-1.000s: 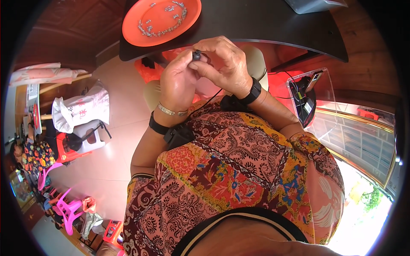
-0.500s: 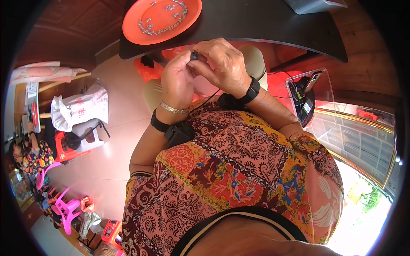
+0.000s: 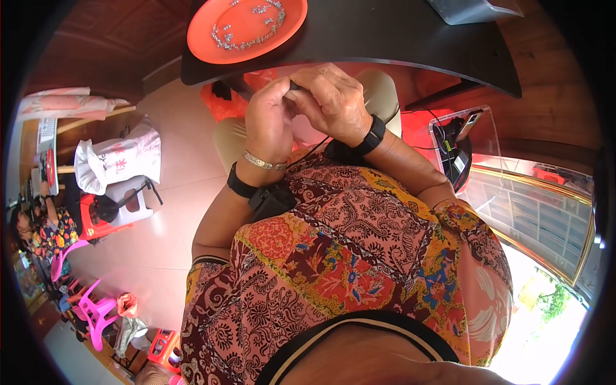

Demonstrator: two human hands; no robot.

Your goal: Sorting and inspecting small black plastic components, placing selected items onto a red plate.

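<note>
Pinching a small dark piece (image 3: pixel 293 86) between them, the left hand (image 3: pixel 268 119) and the right hand (image 3: pixel 335 106) meet at the fingertips, just short of the desk's near edge. The grip is closed on both sides: thumb and fingers of each hand press on the piece, which the fingers mostly cover, so its shape cannot be told. The right hand's fingers curl over from the right; the left hand's palm is turned partly inward.

Around the left wrist sit a patterned metal bracelet (image 3: pixel 258 160) and, nearer the body, a black strap with a black box-shaped device (image 3: pixel 273 200). A black band (image 3: pixel 373 136) circles the right wrist. Between the forearms and nearer lies the person's many-coloured patterned top (image 3: pixel 359 218).

Beyond the hands stands the dark desk (image 3: pixel 385 38). On its left part rests an orange-red plate (image 3: pixel 200 40), with small silvery pieces (image 3: pixel 281 24) lying in a curved row and a few loose clusters. At the desk's far right is a grey container (image 3: pixel 467 11).

Right of the right forearm, a clear box (image 3: pixel 493 131) holds dark items and a phone (image 3: pixel 471 122). Well to the left are a white bag (image 3: pixel 122 160), another person (image 3: pixel 61 231) and, nearer, a pink plastic stool (image 3: pixel 96 314).
</note>
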